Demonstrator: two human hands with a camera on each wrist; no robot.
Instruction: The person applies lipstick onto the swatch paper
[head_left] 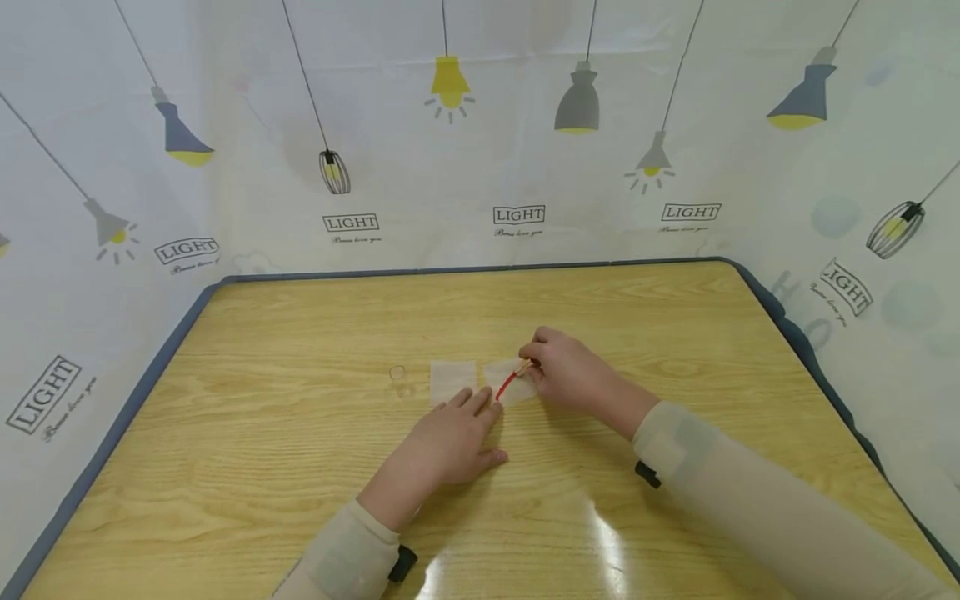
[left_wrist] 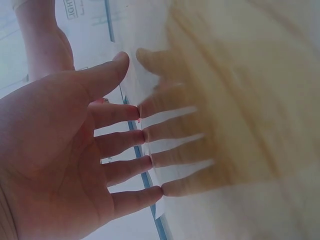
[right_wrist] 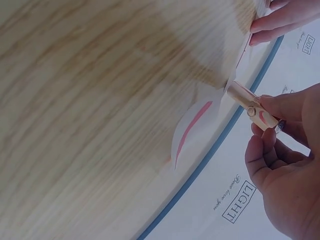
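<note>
Two small whitish paper squares lie side by side on the table: a left square (head_left: 452, 379) and a right square (head_left: 497, 372). A red line (head_left: 506, 387) runs slantwise across the right one. With thumb and fingers, my right hand (head_left: 564, 372) pinches a small gold tube (right_wrist: 246, 100) with a round knob on its side; its exact kind is unclear. The tube's end is close to the paper. My left hand (head_left: 453, 442) is spread, palm down, its fingertips touching the near edges of the squares. In the right wrist view, a pinkish-red streak (right_wrist: 191, 129) shows on a pale, curved patch.
The glossy wood-grain table (head_left: 300, 467) mirrors the left hand in the left wrist view. A faint ring outline (head_left: 397, 372) shows left of the squares. A blue edging (head_left: 480, 269) borders the table, and a lamp-printed white sheet (head_left: 420, 175) stands behind.
</note>
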